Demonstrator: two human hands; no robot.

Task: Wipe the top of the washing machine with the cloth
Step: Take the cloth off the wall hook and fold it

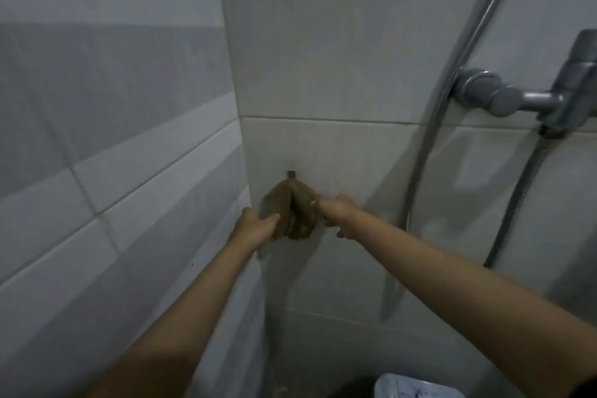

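Tiled bathroom walls (pixel 129 187) are surrounding a brown cloth (pixel 292 203) hanging on a hook (pixel 291 174). Left hand (pixel 255 228) is gripping the cloth's left side, right hand (pixel 336 212) is pinching its right edge. Judging by this, wiping is not yet starting; no washing machine is showing.

cloth (pixel 290 213): lower folds hidden by fingers (pixel 269 220) | shower fitting (pixel 575 87): cut by right edge | whole view blurred
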